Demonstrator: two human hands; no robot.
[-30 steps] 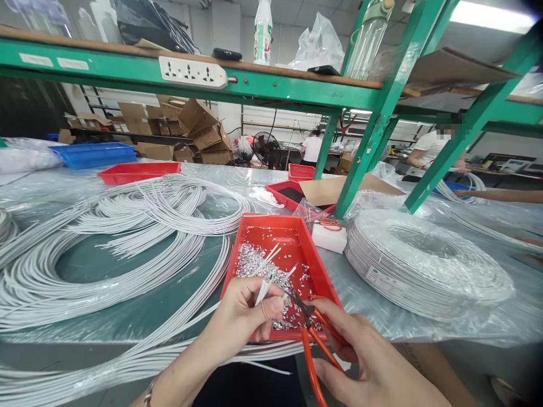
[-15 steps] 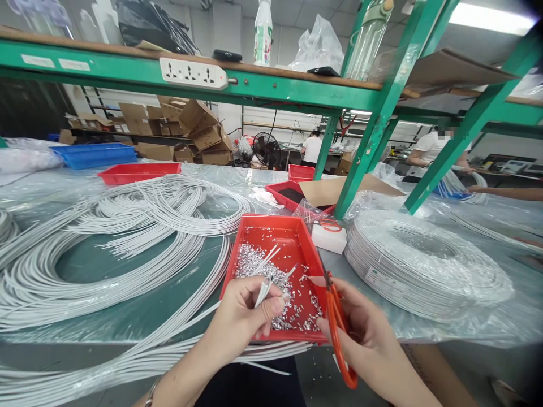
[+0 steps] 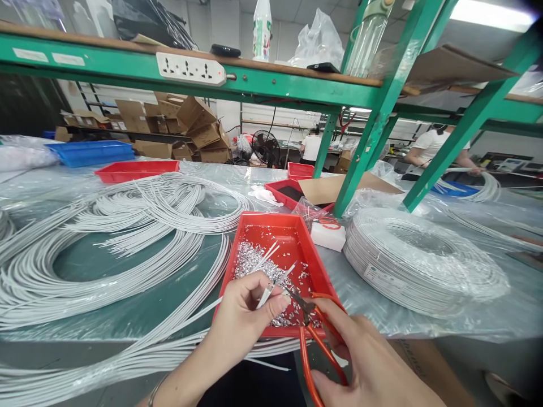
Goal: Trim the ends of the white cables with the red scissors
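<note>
My left hand (image 3: pixel 250 316) is closed on several thin white cables, their ends (image 3: pixel 268 253) sticking up and fanned apart above the fingers. In my right hand (image 3: pixel 360 350) are scissors (image 3: pixel 306 310) with orange handles, their handles spread. The blade tips point left and lie close to the cable ends by my left thumb; whether they touch I cannot tell. Under both hands is a red tray (image 3: pixel 314 249) holding many small silvery scraps (image 3: pixel 251 261). The held cables run back left into a long bundle (image 3: pixel 169 339) along the table's front edge.
Coils of white cable (image 3: pixel 127 282) cover the left of the table. A large wrapped cable coil (image 3: pixel 407 271) lies at right, beside a white box (image 3: pixel 327 236). A green shelf frame (image 3: pixel 365 147) rises behind. A person (image 3: pixel 436 147) handles cables at far right.
My right hand has brought the scissors left to the cable ends and their handles have spread. My left hand has barely moved and still holds the cables.
</note>
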